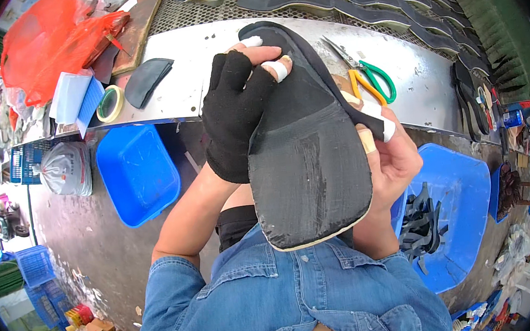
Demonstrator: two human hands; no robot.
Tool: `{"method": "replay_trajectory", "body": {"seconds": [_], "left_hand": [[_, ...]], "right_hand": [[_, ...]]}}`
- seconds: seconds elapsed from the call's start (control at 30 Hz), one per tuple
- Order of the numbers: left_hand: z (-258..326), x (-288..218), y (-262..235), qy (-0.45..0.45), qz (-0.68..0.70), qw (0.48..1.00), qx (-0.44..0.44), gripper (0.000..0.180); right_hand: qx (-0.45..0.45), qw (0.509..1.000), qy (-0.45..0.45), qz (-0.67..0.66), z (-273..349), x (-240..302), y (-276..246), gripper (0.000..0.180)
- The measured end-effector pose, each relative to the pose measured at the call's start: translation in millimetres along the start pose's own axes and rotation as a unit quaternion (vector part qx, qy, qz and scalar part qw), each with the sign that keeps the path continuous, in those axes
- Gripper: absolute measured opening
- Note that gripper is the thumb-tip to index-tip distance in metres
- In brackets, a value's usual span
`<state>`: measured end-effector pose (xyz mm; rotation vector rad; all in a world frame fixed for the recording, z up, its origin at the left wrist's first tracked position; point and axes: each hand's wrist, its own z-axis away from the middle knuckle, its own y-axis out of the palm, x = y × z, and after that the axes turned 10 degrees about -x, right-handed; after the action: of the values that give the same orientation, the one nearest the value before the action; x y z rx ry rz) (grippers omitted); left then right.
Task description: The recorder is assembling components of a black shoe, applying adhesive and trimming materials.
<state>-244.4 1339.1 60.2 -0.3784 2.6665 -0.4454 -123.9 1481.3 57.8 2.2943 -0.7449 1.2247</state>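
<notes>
A large black shoe sole [311, 173] with a pale edge is held up in front of my chest, its broad end towards me. A thin black lining [294, 46] lies along its far part and stands up loose on the right side. My left hand [239, 100], in a black fingerless glove with white tape on the fingertips, is closed on the sole's left side, fingertips pressing its upper face. Bare but taped at the fingers, my right hand [393, 158] grips the right edge where the lining folds over. Part of its fingers is hidden behind the sole.
Scissors [366, 80] with green and orange handles lie on the white bench [177, 100]. Beyond, a mesh rack [223, 15] carries several soles. A tape roll [110, 104], black pieces [148, 82] and a red bag [39, 47] sit left. Blue bins [139, 175] [461, 216] flank me; the right holds black scraps.
</notes>
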Motion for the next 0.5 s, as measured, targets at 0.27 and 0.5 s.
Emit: {"method": "replay_trajectory", "body": {"seconds": [0.27,0.5], "left_hand": [[-1.7,24.0,7.0,0.059,0.005,0.998,-0.01,0.031],[34.3,17.9,42.2,-0.038,0.252,0.957,-0.14,0.018]], "right_hand": [[0.077,0.968,-0.217,0.104,0.4,15.1,-3.7,0.032],[0.126,0.99,0.02,0.062,-35.0,-46.1,10.9,0.045]]}}
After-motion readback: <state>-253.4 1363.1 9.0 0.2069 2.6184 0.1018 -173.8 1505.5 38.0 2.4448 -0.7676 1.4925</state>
